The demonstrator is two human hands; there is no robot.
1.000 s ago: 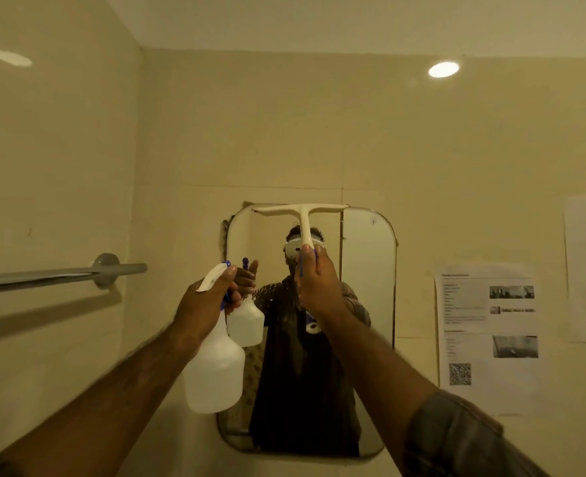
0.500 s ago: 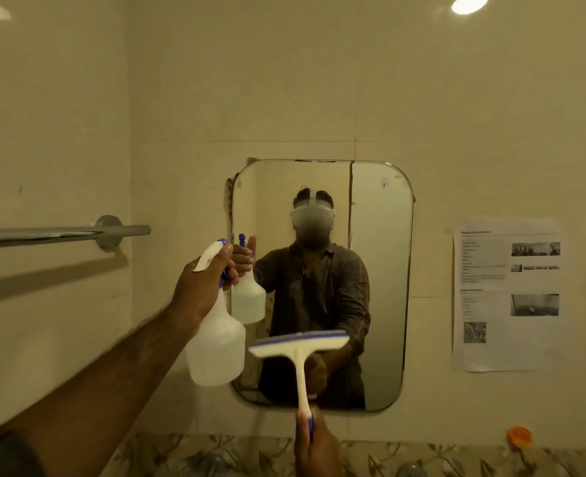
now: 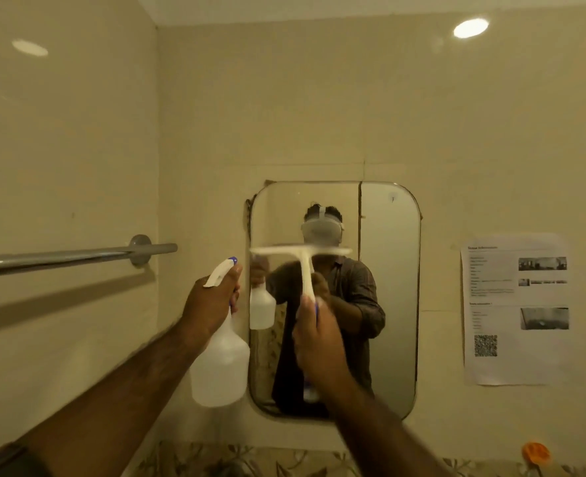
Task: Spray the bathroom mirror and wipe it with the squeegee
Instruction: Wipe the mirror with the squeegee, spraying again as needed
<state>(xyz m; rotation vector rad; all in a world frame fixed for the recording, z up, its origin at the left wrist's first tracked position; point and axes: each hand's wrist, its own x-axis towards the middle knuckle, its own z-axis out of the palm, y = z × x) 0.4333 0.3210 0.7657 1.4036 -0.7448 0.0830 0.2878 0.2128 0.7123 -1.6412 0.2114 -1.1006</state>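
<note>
Bathroom mirror during squeegee work, head view. The mirror, a tall rectangle with rounded corners, is hanging on a beige tiled wall; a dark vertical line is showing in the glass right of centre, and the glass is reflecting the person with both tools.

The squeegee is white and T-shaped. Its blade is lying level across the upper left part of the mirror, and its handle is running down into the right hand, whose fingers are curling tightly round the grip, where a trace of blue is showing.

The left hand is gripping the neck of the spray bottle, a translucent white flask with a white trigger head and a blue nozzle tip. The bottle is hanging just beside the mirror's left edge, its body overlapping the lower left rim.

The blade is smearing with motion blur, so contact with the glass cannot be told. The right hand is covering the lower handle. Both forearms are being cut off by the bottom edge.

A towel bar is running off the left edge. The print on the paper sheet is too small to read, and an orange object low on the right is staying indistinct.
</note>
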